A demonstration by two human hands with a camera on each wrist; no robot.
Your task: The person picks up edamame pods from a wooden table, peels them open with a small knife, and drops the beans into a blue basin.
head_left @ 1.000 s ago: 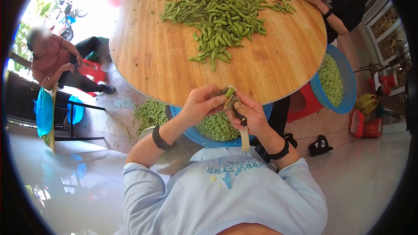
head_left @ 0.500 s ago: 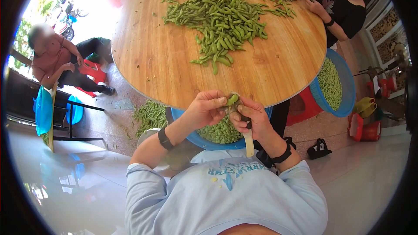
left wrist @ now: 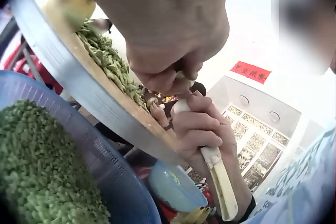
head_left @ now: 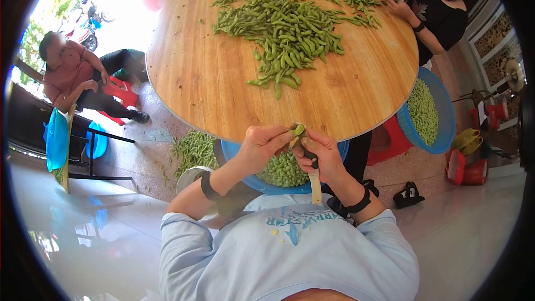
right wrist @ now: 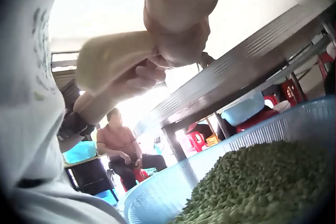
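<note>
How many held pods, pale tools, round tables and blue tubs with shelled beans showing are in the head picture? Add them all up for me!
Held green pod: 1
Pale tool: 1
Round table: 1
Blue tubs with shelled beans showing, one in front and one at right: 2
Total: 5

**Pale Blue Shirt, 2 Black Wristbands**

The person wears a loose pale blue fabric shirt (head_left: 312,265) with a rounded neckline and wide, creased sleeves reaching about to the elbow. Blue block capitals (head_left: 304,219), not fully legible, cross the front beside a darker blue tapered printed shape (head_left: 293,234) and small yellow marks (head_left: 275,232). Dark straps circle 2 wrists: a black left wristband (head_left: 208,186) and a black right wristband (head_left: 360,203).
</note>
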